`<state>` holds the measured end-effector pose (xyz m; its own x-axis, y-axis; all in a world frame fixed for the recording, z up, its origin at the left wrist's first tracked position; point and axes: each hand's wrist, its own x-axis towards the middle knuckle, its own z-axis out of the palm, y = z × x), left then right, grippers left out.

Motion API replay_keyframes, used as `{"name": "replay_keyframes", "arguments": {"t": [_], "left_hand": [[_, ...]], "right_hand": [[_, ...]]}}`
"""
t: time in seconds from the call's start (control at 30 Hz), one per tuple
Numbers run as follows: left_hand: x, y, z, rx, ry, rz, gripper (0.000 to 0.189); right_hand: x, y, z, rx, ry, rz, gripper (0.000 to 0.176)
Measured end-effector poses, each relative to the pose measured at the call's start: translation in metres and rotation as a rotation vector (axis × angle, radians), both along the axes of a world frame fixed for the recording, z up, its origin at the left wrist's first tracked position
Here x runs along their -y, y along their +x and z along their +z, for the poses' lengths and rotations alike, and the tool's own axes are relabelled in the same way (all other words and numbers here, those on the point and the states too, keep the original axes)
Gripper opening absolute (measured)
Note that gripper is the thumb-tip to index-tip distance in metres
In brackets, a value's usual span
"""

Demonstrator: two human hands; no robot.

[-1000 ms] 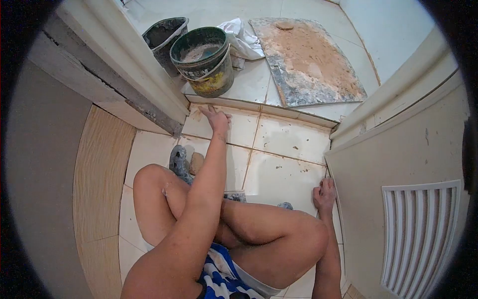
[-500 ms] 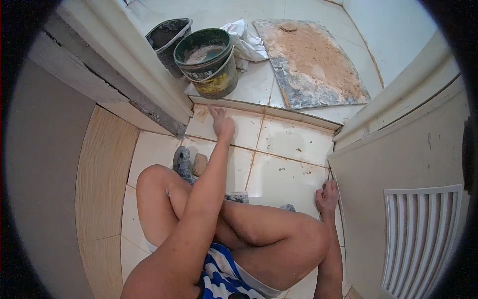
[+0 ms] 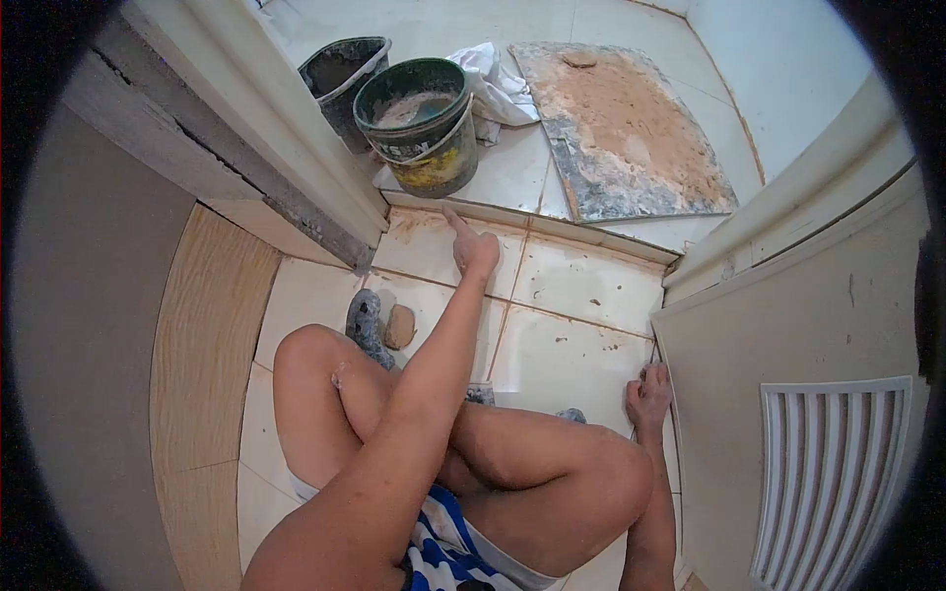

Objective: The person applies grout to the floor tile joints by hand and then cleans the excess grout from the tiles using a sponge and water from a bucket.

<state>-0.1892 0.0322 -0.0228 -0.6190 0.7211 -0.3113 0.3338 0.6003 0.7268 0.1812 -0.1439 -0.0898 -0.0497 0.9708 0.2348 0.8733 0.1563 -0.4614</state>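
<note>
White tiled floor (image 3: 552,364) beside a plain grey wall (image 3: 108,325).

Right hand (image 3: 648,396): grip unclear (too small); grey footwear (image 3: 366,320) partly hidden.

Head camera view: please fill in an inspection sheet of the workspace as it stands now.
Surface: glossy white floor tiles, brown-stained joints, scattered crumbs.
Job's things: flat grey board spread with tan powdery material; round dark-green bucket with yellow marking, whitish matter inside; black bucket beside it; rounded brown block.
Clutter: crumpled white cloth or bag; speckled grey-black slipper beside the block.
Hands: left hand reaches toward the raised threshold, nothing seen held; right hand curled beside the door, contents unclear.
Cables: nothing seen.
Surroundings: off-white door with white slatted vent.
</note>
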Motion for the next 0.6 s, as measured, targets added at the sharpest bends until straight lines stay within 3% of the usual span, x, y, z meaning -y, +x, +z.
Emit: {"name": "replay_keyframes", "arguments": {"t": [0.07,0.17,0.23,0.33,0.4,0.5,0.6], "left_hand": [[-0.005,-0.016,-0.041,-0.022,0.147,0.046,0.099],[-0.052,-0.09,-0.209,-0.184,0.653,0.036,0.096],[-0.046,-0.091,-0.196,0.054,0.74,0.137,0.094],[-0.02,-0.057,-0.06,0.196,0.489,0.287,0.094],[-0.011,-0.038,0.0,0.038,-0.026,0.126,0.093],[-0.033,-0.032,-0.024,-0.076,0.061,0.159,0.093],[-0.049,-0.026,-0.052,-0.03,0.194,0.267,0.091]], "right_hand": [[-0.001,0.002,-0.006,-0.036,0.006,-0.003,0.023],[0.0,0.0,-0.002,-0.044,-0.021,-0.012,0.025],[0.001,0.002,-0.005,-0.033,-0.02,-0.008,0.024],[0.0,0.003,-0.006,-0.017,-0.021,0.006,0.023],[0.0,0.003,-0.005,-0.011,-0.026,0.01,0.023],[0.001,0.0,-0.001,0.013,-0.068,-0.033,0.02],[0.0,-0.002,0.005,-0.043,-0.06,-0.027,0.017]]}}
